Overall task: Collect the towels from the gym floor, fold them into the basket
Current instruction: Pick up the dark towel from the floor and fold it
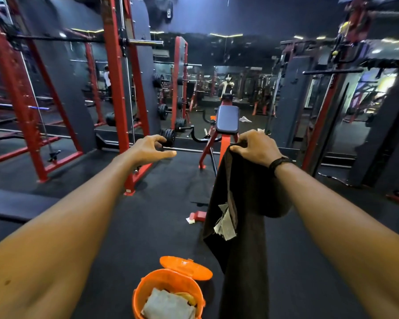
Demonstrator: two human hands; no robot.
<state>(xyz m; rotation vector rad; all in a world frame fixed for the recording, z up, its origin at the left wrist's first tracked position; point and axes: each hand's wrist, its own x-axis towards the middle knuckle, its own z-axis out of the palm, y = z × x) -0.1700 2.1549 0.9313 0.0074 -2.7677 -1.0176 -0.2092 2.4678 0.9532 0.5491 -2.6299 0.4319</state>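
The gym floor [148, 226] was black. Above the basket [168, 293], which held folded towels, the right hand [256, 148] gripped a hanging dark towel [242, 203]; the left hand [150, 149] hung loosely curled, holding nothing.

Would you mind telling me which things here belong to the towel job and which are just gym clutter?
Job:
dark towel, gripped by the right hand
left hand, empty
orange basket holding a folded towel
orange lid

Lying about:
red bench
weight plates
red rack

Gym, red power racks [115, 88], weight plates [162, 111], bench [227, 122], wall mirrors [235, 88]
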